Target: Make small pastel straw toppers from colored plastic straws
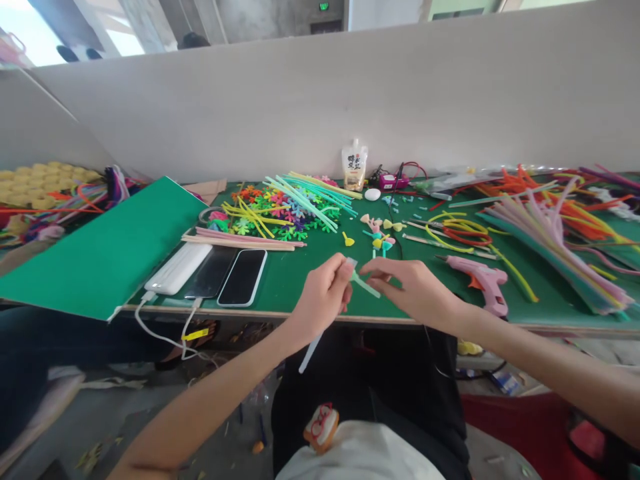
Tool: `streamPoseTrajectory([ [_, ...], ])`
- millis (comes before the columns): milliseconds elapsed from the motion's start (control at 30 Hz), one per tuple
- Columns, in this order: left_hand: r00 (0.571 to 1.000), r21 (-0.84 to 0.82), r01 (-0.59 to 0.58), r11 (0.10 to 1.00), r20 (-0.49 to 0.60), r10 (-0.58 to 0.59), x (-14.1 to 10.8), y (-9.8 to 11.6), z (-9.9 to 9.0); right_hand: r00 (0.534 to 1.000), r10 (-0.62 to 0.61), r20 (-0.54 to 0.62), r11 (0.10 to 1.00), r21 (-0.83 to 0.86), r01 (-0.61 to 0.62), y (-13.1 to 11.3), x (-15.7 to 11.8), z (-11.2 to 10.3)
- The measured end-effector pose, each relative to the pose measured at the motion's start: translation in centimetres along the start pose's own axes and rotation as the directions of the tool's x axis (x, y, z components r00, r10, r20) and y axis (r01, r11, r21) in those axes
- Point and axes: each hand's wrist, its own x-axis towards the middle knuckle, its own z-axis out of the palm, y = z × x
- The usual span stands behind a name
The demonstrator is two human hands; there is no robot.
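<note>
My left hand (325,293) is closed just over the table's front edge, its thumb and fingers pinching a short pale green pipe cleaner (366,285). A small translucent tip shows above that thumb. Below the same hand a whitish rod (311,353) sticks out; whether it joins the green piece is hidden. My right hand (415,287) is beside the pipe cleaner's free end, fingers bent and apart, with nothing seen between them. Small bow-like pipe cleaner pieces (379,233) lie beyond my hands. A pink glue gun (483,280) rests right of my right hand.
Phones (243,278) and a white power bank (177,268) with cables lie left, beside a green board (110,247). Colourful pipe cleaners (555,247) are heaped at right, snowflake-shaped pieces (295,230) centre-left. A pouch (355,167) stands against the grey partition (320,100).
</note>
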Motion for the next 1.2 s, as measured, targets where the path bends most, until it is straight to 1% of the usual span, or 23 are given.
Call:
streamPoseTrajectory([
  [33, 0.998, 0.073, -0.051, 0.996, -0.018, 0.052, -0.3, 0.4, -0.1, 0.991, 0.119, 0.062, 0.960, 0.248, -0.131, -0.3, -0.2, -0.1],
  [67, 0.995, 0.139, -0.094, 0.986, -0.028, 0.099, -0.6, 0.7, -0.1, 0.969, 0.188, 0.159, 0.851, 0.466, -0.242, -0.6, -0.4, 0.0],
  [100, 0.989, 0.194, -0.135, 0.972, -0.033, 0.144, -0.8, 1.0, 0.0, 0.943, 0.209, 0.257, 0.702, 0.632, -0.328, -0.8, -0.6, 0.1],
  [133, 0.981, 0.238, -0.178, 0.955, -0.034, 0.191, -1.0, 1.1, 0.1, 0.920, 0.201, 0.336, 0.541, 0.745, -0.390, -1.0, -0.8, 0.2],
  [167, 0.971, 0.272, -0.220, 0.937, -0.032, 0.237, -1.2, 1.1, 0.2, 0.901, 0.182, 0.393, 0.392, 0.812, -0.433, -1.2, -1.0, 0.4],
  [200, 0.959, 0.293, -0.262, 0.920, -0.027, 0.281, -1.3, 1.1, 0.3, 0.888, 0.158, 0.432, 0.266, 0.847, -0.460, -1.3, -1.1, 0.7],
  [233, 0.947, 0.305, -0.299, 0.904, -0.022, 0.321, -1.3, 1.1, 0.4, 0.880, 0.135, 0.456, 0.164, 0.865, -0.474, -1.4, -1.2, 0.9],
  [300, 0.924, 0.316, -0.357, 0.879, -0.015, 0.381, -1.4, 1.0, 0.4, 0.872, 0.094, 0.481, 0.020, 0.875, -0.484, -1.4, -1.3, 1.4],
  [367, 0.905, 0.326, -0.400, 0.857, -0.008, 0.425, -1.5, 0.9, 0.3, 0.871, 0.053, 0.488, -0.073, 0.872, -0.484, -1.3, -1.3, 1.8],
  [400, 0.895, 0.335, -0.420, 0.843, -0.003, 0.447, -1.5, 0.8, 0.2, 0.871, 0.031, 0.490, -0.106, 0.868, -0.485, -1.3, -1.3, 2.0],
  [500, 0.858, 0.364, -0.485, 0.795, 0.021, 0.513, -1.6, 0.6, 0.1, 0.870, -0.030, 0.492, -0.146, 0.859, -0.491, -1.0, -1.3, 2.4],
  [633, 0.803, 0.392, -0.559, 0.730, 0.039, 0.595, -1.7, 0.4, 0.2, 0.886, -0.056, 0.461, -0.114, 0.878, -0.464, -0.6, -1.2, 2.7],
  [733, 0.782, 0.408, -0.583, 0.702, 0.048, 0.622, -1.8, 0.4, 0.2, 0.891, -0.079, 0.446, -0.108, 0.885, -0.453, -0.4, -1.2, 2.8],
  [800, 0.765, 0.415, -0.602, 0.682, 0.055, 0.642, -1.8, 0.3, 0.3, 0.884, -0.094, 0.459, -0.113, 0.877, -0.467, -0.3, -1.2, 2.8],
  [867, 0.739, 0.420, -0.630, 0.653, 0.066, 0.671, -1.7, 0.1, 0.3, 0.871, -0.101, 0.481, -0.111, 0.865, -0.490, -0.2, -1.2, 2.8],
  [1000, 0.690, 0.444, -0.672, 0.592, 0.086, 0.719, -1.7, -0.5, 0.2, 0.855, -0.119, 0.504, -0.074, 0.854, -0.514, 0.0, -1.2, 2.5],
  [1200, 0.653, 0.431, -0.717, 0.547, 0.143, 0.743, -1.6, -0.9, 0.0, 0.832, -0.121, 0.542, -0.032, 0.835, -0.549, 0.1, -1.1, 2.2],
])
